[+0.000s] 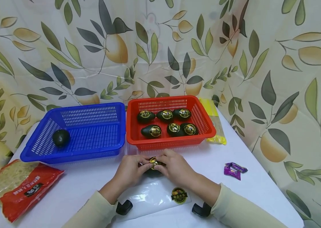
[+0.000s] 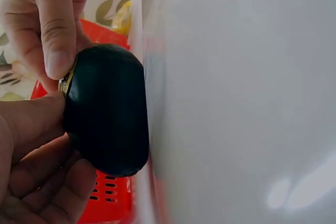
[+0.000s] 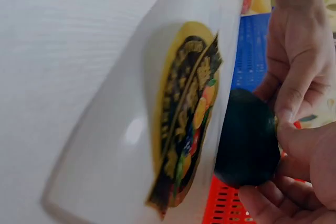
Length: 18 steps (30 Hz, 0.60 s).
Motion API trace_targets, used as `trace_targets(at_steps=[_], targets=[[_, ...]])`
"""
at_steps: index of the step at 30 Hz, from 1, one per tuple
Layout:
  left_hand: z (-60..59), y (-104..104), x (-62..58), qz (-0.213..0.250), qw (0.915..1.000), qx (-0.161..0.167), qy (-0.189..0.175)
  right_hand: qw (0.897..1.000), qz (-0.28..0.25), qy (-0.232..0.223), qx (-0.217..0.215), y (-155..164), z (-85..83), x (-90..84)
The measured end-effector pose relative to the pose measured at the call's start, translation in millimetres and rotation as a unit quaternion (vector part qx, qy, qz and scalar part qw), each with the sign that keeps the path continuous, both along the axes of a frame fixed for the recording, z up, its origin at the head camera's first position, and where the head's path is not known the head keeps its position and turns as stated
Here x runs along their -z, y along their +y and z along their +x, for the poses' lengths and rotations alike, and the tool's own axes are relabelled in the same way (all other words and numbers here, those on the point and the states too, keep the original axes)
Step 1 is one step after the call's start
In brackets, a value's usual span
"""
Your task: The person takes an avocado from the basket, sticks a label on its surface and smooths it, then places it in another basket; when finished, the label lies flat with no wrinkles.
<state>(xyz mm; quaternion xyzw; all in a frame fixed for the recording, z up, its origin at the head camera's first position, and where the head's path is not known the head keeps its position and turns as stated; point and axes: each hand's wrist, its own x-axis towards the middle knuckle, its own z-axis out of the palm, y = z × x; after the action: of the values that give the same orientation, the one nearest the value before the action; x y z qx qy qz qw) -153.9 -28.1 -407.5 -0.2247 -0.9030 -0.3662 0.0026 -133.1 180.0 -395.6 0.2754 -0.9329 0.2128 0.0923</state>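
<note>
In the head view a dark green avocado (image 1: pixel 152 173) rests on the table between both hands, in front of the baskets. It bears a black-and-gold sticker (image 1: pixel 154 162), and both thumbs press on the label. My left hand (image 1: pixel 129 171) grips the avocado's left side, its fingers curled round it in the left wrist view. From the right, my right hand (image 1: pixel 176 167) holds the other side, fingers bent along the fruit. Just under the hands lies a glossy sticker sheet (image 1: pixel 146 198) with one round fruit-print sticker (image 1: pixel 179 195) near its right end.
A red basket (image 1: pixel 172 142) behind the hands holds several stickered avocados. To its left, a blue basket (image 1: pixel 95 129) contains one avocado (image 1: pixel 61 138). A red package (image 1: pixel 26 186) lies front left, purple wrapped sweets (image 1: pixel 233 171) right, and a yellow packet (image 1: pixel 216 123) beside the red basket.
</note>
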Motion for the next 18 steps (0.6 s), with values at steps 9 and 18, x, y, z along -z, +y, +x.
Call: trace_targets(at_steps=[9, 18], targets=[[6.8, 0, 1.7, -0.061, 0.9878, 0.073, 0.123, 0.988, -0.096, -0.108, 0.05, 7, -5.2, 3.0], [11.6, -1, 1.7, -0.073, 0.9842, 0.07, 0.146, 0.985, -0.048, -0.165, 0.026, 4, -15.0, -1.9]])
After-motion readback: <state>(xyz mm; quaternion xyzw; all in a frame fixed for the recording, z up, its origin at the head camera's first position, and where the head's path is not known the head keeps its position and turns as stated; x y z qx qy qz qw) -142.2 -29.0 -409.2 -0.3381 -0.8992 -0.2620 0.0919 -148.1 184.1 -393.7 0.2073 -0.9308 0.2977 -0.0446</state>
